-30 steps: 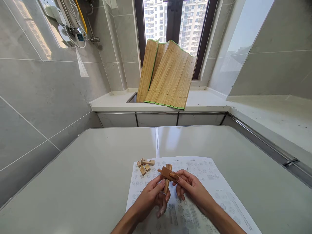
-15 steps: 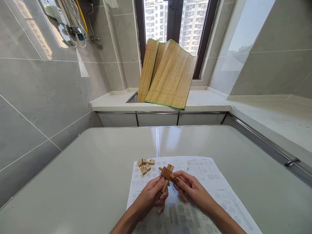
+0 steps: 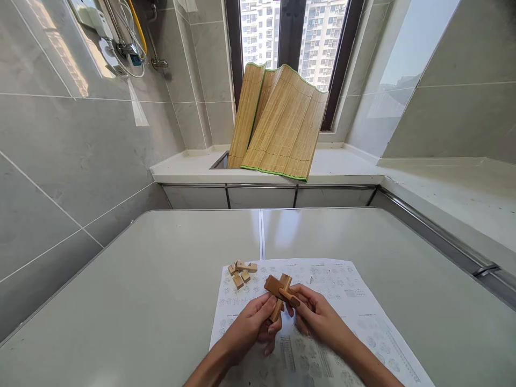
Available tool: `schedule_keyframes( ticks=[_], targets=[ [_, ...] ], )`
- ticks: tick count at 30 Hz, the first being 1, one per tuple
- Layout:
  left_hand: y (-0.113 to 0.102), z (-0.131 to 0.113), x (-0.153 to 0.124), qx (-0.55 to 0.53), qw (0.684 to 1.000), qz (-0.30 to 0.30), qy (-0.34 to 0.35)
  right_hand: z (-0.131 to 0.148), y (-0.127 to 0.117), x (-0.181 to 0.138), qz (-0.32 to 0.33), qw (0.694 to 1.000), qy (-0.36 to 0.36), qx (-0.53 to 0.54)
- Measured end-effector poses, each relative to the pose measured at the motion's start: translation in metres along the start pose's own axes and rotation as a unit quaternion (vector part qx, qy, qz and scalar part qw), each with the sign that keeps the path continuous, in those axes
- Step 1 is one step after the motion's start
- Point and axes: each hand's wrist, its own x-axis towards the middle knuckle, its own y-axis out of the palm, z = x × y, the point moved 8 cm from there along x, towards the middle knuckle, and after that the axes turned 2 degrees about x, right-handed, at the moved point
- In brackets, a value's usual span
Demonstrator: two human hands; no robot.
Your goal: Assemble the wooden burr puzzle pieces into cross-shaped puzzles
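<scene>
Between my hands is a wooden interlocking puzzle [image 3: 274,285], a few brown pieces crossed together, held above a printed sheet. My left hand [image 3: 258,322] is closed around the lower end of a lighter bar [image 3: 277,310], thumb on top. Pinched at the right side of the cluster, a rounded brown stick [image 3: 289,297] lies under the fingers of my right hand [image 3: 312,309]. The inner joints and the fingertips beneath are hidden. Several loose pale wooden blocks [image 3: 242,273] lie at the sheet's upper left corner, apart from both hands.
The printed instruction sheet [image 3: 342,290] with small diagrams lies on the glossy pale table [image 3: 141,285]. Beyond the table's far edge, a folded bamboo mat [image 3: 286,123] leans on the white ledge [image 3: 346,169] by the window. Tiled walls rise on both sides.
The puzzle has turned slightly in my hands, and a small peg end at its left no longer shows. Both hands shifted a little to the right; the loose blocks stayed put.
</scene>
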Motion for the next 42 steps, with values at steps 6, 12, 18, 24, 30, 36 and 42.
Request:
schedule_keyframes(
  ticks=[6,12,18,24,30,36,42],
  targets=[
    [0.004,-0.004,-0.004,-0.018,0.999,0.039,-0.013,-0.002,-0.004,-0.001,-0.017,1.000,0.005,-0.002],
    [0.004,0.005,-0.004,-0.039,0.995,0.074,-0.046,-0.002,-0.004,-0.001,-0.007,1.000,0.003,-0.002],
    [0.000,0.010,-0.004,-0.046,0.996,0.057,-0.054,0.001,-0.001,-0.001,0.003,1.000,0.004,-0.004],
    [0.002,0.009,-0.005,-0.054,0.995,0.065,-0.043,0.003,-0.002,-0.002,0.002,1.000,0.015,0.008],
    [0.002,0.007,-0.005,-0.054,0.995,0.071,-0.037,0.002,0.005,-0.005,0.026,0.999,0.033,0.020],
    [0.000,0.007,-0.004,-0.051,0.996,0.061,-0.033,-0.001,0.009,-0.005,0.037,0.998,0.037,0.023],
    [-0.007,0.011,0.002,-0.044,0.999,0.022,-0.016,-0.001,0.006,-0.005,0.030,0.996,0.038,0.069]
  ],
)
